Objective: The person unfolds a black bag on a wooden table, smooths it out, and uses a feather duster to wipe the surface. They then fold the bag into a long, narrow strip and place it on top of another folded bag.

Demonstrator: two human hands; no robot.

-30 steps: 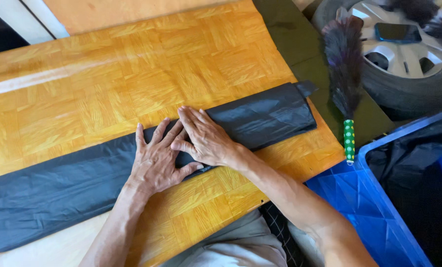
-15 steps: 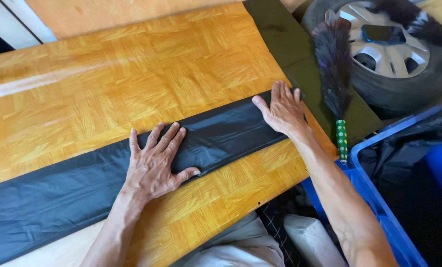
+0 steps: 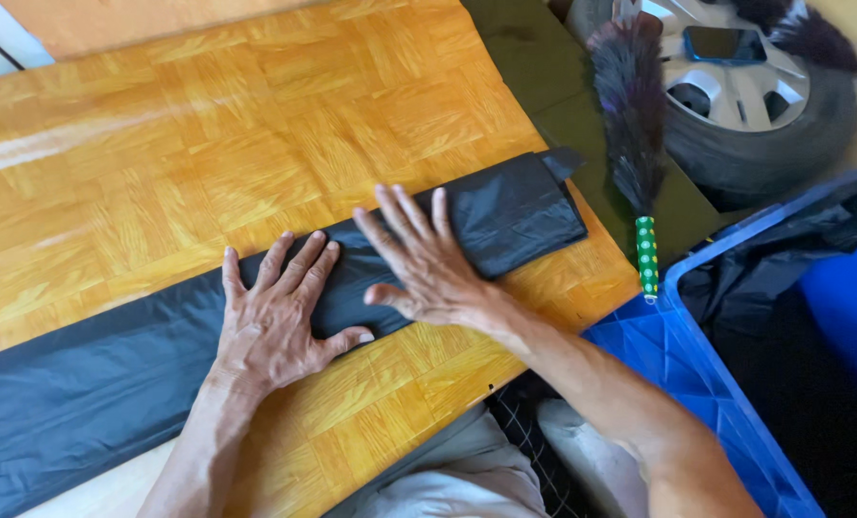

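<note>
Likely a garage — car wheel [image 3: 745, 91], blue crate [image 3: 678, 384], feather duster [image 3: 635, 125].

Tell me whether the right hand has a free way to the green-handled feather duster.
Probably yes. The right hand lies flat on the black plastic bag; only bare wooden tabletop shows between it and the duster.

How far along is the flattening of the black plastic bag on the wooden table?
Done: the black bag already lies folded into a long flat strip across the wooden table. In hand: the left hand and right hand press flat on its middle, fingers spread. Left: the right end shows creases and a loose corner; the strip is not yet folded shorter or rolled.
</note>
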